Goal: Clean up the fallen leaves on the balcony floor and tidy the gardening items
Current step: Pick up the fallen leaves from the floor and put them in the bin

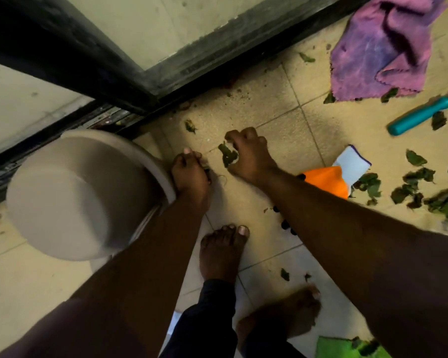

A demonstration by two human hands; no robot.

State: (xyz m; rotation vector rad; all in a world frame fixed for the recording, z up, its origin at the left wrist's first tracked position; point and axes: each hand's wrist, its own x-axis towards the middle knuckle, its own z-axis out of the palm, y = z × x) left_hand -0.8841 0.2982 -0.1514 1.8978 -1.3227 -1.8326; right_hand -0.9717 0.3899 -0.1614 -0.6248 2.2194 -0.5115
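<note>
Green fallen leaves lie scattered over the beige tiled balcony floor (pixel 269 107). My right hand (pixel 246 156) is low over the tiles with its fingers curled around a clump of leaves (pixel 228 155). My left hand (pixel 190 174) is closed beside it, pinching a small bit of leaf against the floor, right next to the upturned grey pot (pixel 70 192). A thick pile of leaves (pixel 424 189) lies at the right. A single leaf (pixel 190 125) rests near the door track.
A purple cloth (pixel 380 52) lies crumpled at the top right, a teal-handled garden tool (pixel 422 116) below it. An orange and white glove (pixel 334 177) lies under my right forearm. Something green (pixel 339 348) shows at the bottom edge. My bare feet (pixel 223 251) stand on the tiles. A dark door frame (pixel 166 71) borders the floor.
</note>
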